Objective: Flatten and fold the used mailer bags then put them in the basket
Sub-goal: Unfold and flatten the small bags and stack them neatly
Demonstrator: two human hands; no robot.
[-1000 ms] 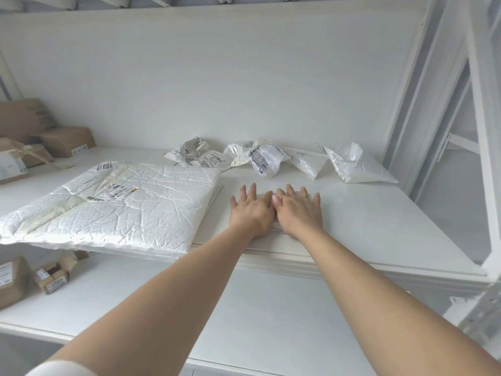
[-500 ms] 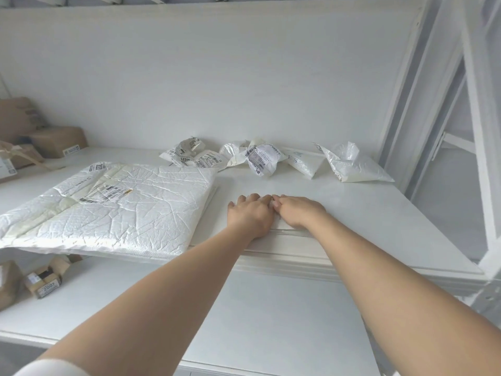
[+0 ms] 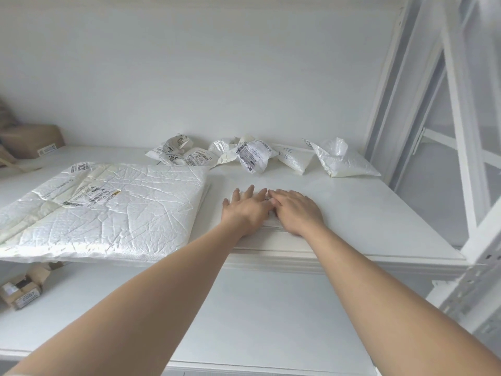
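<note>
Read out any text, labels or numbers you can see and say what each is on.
"1204", likely, on a crumpled mailer at the back.
"S" on the folded bag.
Labels on the large mailer and the cardboard box: too blurred to read.

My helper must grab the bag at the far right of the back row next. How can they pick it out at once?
On the upper white shelf, a row of crumpled mailer bags lies against the back wall. The rightmost bag sits nearest the white upright; it is puffed, glossy and almost plain white, unlike the barcode-labelled ones further left.
</note>
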